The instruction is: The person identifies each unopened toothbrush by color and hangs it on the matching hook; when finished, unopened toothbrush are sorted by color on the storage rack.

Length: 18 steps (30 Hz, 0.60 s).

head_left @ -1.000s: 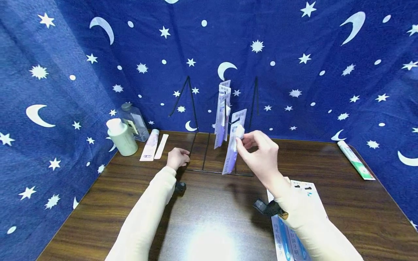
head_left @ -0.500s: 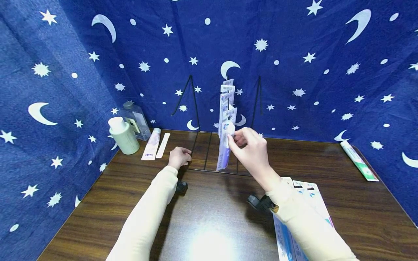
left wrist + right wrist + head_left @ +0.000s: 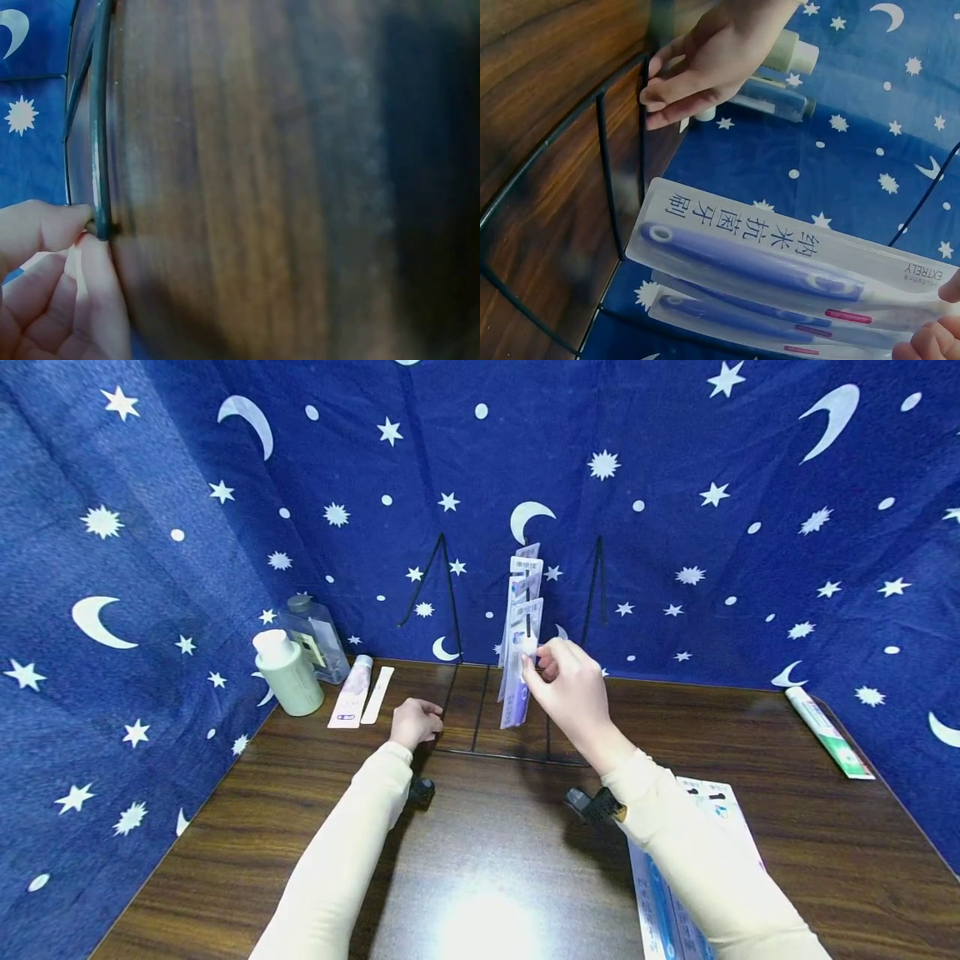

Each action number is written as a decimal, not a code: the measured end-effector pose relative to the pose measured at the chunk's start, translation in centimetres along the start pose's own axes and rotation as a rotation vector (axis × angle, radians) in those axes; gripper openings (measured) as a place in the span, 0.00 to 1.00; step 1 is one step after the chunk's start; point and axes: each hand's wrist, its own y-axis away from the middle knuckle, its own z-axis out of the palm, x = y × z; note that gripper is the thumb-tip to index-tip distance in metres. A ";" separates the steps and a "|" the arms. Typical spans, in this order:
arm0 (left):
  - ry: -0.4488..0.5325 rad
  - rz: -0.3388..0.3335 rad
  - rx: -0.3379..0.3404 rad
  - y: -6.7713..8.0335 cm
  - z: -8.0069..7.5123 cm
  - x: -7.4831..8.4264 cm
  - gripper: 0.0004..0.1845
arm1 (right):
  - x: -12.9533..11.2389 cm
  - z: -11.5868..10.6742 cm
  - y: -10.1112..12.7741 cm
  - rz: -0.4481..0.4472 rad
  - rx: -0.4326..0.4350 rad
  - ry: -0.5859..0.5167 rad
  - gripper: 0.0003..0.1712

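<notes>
**Hanging a toothbrush pack on the wire rack**

Pinching the top of a toothbrush pack [image 3: 514, 681] between thumb and fingertips of the right hand [image 3: 567, 685], at the hook of the wire rack [image 3: 480, 727] near the table's [image 3: 825, 860] back edge, in front of other packs hanging there. Steadying the rack's base with the left hand [image 3: 414, 722], fingertips curling round the wire. Lying near the front right edge: more packs [image 3: 720, 806]. Standing at the back left corner: two bottles [image 3: 288, 672].

Dark wooden table [image 3: 480, 860] — wire rack [image 3: 480, 747], bottles [image 3: 288, 672], toothpaste [image 3: 828, 731], toothbrush packs [image 3: 667, 910].
</notes>
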 end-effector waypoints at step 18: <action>0.003 0.011 0.001 0.0 -0.2 0.0 0.16 | 0.7 0.4 -1.0 0.084 -0.063 0.018 0.10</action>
